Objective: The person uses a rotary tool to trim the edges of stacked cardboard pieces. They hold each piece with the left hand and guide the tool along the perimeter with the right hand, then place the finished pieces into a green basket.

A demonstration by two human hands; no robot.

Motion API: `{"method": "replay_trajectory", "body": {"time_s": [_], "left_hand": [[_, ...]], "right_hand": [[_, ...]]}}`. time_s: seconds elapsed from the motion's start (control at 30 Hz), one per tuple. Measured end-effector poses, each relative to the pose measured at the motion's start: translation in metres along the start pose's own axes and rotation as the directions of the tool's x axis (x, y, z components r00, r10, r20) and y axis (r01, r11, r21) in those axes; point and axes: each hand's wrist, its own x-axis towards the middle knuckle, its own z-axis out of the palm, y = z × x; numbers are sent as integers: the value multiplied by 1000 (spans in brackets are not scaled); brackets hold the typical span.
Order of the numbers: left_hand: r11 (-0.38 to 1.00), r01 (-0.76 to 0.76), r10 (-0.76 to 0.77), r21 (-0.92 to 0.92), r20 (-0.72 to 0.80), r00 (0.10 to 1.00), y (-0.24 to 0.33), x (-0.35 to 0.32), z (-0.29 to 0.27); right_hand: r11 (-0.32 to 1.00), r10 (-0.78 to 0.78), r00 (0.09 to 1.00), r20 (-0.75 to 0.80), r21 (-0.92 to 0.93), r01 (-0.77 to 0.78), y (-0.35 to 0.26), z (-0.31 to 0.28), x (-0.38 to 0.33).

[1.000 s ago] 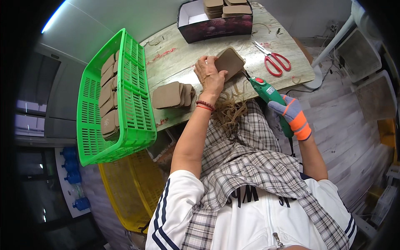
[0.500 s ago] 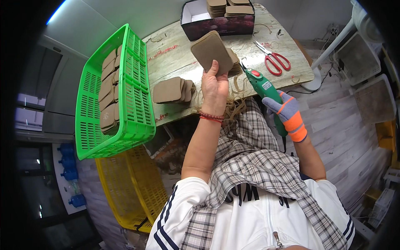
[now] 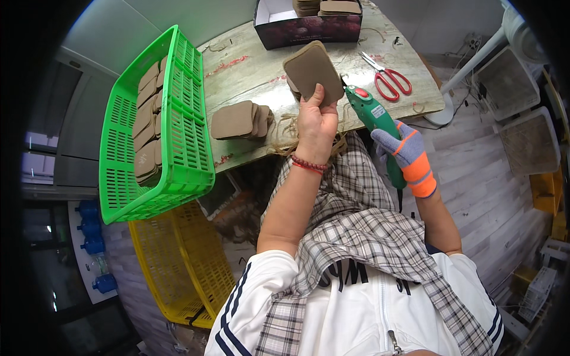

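1. Left hand [image 3: 317, 121], bare: closed in a pinch, thumb on the near face, fingers mostly hidden behind; it has hold of one brown piece. Beaded and red bracelets [image 3: 309, 163] at the wrist.
2. Brown piece [image 3: 313, 70], flat, rounded corners: raised and tilted above the bench [image 3: 237, 74], its lower edge seated between thumb and fingers, most of its face standing clear beyond the fingertips. Whether it is one layer or several cannot be told.
3. Right hand [image 3: 409, 157], in a grey and orange glove: wrapped around the lower body of a green power tool [image 3: 375, 114] with a red button. The tool's tip lies just beside the piece's right edge; contact cannot be told.
4. Scissors [image 3: 392, 85], red handles: near the bench's right edge, blades spread slightly and pointing to the far edge.
5. Pile of brown pieces [image 3: 233, 121], overlapping: near the bench's left edge, toward its near left corner.
6. Fibrous trimmings [image 3: 290, 127]: along the near edge, beside the left wrist.
7. Dark patterned box [image 3: 309, 31]: at the far edge, stacked brown pieces [image 3: 340, 8] inside.
8. Green crate [image 3: 189, 124]: beside the left edge, rows of brown pieces [image 3: 144, 121] within.
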Motion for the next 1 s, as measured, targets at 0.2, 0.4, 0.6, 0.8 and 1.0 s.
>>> {"method": "replay_trajectory", "body": {"time_s": [0.2,0.4,0.6,0.8,1.0], "left_hand": [[996,36,-37,81,11,999,-10,-19,-10],[964,79,-90,256,32,995,-2,-28,-20],[860,35,-131,509,153,979,36,-18,-29],[661,106,-299,743,132,945,75,-9,-29],[549,255,-423,796,2,906,81,-18,-25]], "right_hand": [[998,-58,996,-61,-16,57,-7,-2,4],[995,-99,992,-76,-42,96,-15,-9,4],[979,-44,999,31,-199,49,-21,-31,-3],[953,8,990,142,-302,36,-19,-43,-9],[945,-28,989,143,-318,73,-11,-34,-9]]}}
